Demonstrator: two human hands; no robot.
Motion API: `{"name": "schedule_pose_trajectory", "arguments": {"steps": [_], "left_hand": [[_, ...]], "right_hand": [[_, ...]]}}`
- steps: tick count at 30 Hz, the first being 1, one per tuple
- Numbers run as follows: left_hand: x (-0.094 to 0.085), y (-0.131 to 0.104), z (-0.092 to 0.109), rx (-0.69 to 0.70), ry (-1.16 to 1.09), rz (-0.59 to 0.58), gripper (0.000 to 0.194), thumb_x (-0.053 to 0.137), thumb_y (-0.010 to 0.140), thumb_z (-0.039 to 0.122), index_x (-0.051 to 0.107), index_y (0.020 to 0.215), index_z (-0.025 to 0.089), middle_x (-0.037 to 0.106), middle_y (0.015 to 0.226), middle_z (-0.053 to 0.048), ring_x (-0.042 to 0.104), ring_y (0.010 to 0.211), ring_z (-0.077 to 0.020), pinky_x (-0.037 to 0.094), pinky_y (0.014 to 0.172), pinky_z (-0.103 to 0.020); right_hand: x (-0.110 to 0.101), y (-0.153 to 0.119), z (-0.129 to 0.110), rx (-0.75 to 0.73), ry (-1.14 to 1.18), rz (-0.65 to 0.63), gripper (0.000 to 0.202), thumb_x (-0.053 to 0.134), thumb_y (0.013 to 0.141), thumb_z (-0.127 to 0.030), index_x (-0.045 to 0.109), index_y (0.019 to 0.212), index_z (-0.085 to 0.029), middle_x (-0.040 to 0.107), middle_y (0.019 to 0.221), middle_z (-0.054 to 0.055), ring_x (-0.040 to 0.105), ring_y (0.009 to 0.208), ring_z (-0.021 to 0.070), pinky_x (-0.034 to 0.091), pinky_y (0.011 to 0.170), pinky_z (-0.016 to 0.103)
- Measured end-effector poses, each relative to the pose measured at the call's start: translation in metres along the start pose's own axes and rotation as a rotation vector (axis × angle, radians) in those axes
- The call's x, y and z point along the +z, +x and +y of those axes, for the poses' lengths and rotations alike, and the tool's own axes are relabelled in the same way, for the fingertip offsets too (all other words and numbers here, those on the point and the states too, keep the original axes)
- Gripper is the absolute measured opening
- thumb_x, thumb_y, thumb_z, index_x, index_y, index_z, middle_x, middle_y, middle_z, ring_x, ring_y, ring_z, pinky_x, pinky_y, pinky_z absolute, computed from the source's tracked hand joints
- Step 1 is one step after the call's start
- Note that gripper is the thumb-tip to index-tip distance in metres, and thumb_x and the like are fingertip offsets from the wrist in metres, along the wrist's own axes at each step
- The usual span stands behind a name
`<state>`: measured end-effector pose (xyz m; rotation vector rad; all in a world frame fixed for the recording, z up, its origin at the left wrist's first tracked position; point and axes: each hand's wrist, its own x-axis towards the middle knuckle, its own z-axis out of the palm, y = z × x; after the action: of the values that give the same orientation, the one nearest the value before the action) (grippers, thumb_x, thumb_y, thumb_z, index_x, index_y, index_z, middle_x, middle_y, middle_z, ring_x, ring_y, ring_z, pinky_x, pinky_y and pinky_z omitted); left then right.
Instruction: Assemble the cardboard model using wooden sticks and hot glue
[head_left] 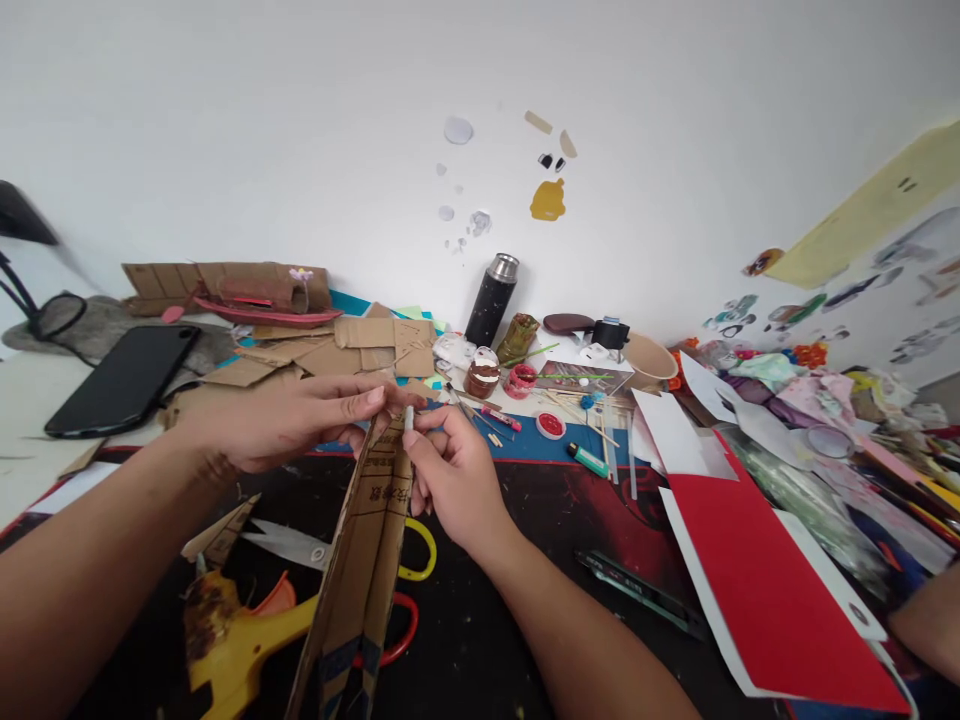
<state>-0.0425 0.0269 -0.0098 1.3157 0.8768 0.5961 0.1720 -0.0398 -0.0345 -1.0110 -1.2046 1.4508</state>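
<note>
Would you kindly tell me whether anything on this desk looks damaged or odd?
Yes: the yellow glue gun, just left of the folded cardboard, has dark brown patches around its front end. They could be scorching or grime, and they stand out because the rest of its body is mostly clean yellow.

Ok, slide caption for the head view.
Right hand pinching a pale piece at a folded cardboard strip, left hand alongside, yellow glue gun nearby.
</note>
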Motion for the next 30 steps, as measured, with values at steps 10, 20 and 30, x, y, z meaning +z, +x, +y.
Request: {"name": "schedule_pose_trajectory", "arguments": {"steps": [10, 20, 30], "left_hand": [[0.009, 0.004, 0.0, -0.007, -0.194, -0.034, 0.056, 0.096, 0.074, 0.066, 0.089, 0.113, 0.027, 0.084, 0.118, -0.011, 0.075, 0.108, -0.0272, 0.062, 0.089, -0.033], [0.007, 0.005, -0.001, 0.009, -0.258, -0.108, 0.052, 0.092, 0.083, 0.06, 0.085, 0.118, 0.023, 0.085, 0.112, -0.01, 0.079, 0.1, -0.0258, 0.065, 0.087, -0.034], [-0.006, 0.009, -0.006, 0.123, -0.374, -0.126, 0.045, 0.092, 0.086, 0.053, 0.086, 0.115, 0.019, 0.086, 0.111, -0.009, 0.079, 0.093, -0.0218, 0.066, 0.081, -0.029]], "right_hand": [[0.0, 0.001, 0.002, -0.003, -0.007, -0.017, 0.025, 0.07, 0.094, -0.044, 0.054, 0.096, -0.025, 0.053, 0.047, -0.016, 0.049, 0.032, 0.0094, 0.039, 0.035, 0.019], [-0.001, 0.002, 0.002, 0.01, 0.015, -0.037, 0.031, 0.071, 0.094, -0.051, 0.053, 0.098, -0.026, 0.053, 0.046, -0.016, 0.05, 0.032, 0.0105, 0.037, 0.036, 0.02], [-0.001, 0.0, 0.0, 0.017, 0.017, -0.045, 0.039, 0.072, 0.095, -0.061, 0.055, 0.098, -0.025, 0.054, 0.046, -0.014, 0.05, 0.034, 0.0104, 0.037, 0.037, 0.02]]}}
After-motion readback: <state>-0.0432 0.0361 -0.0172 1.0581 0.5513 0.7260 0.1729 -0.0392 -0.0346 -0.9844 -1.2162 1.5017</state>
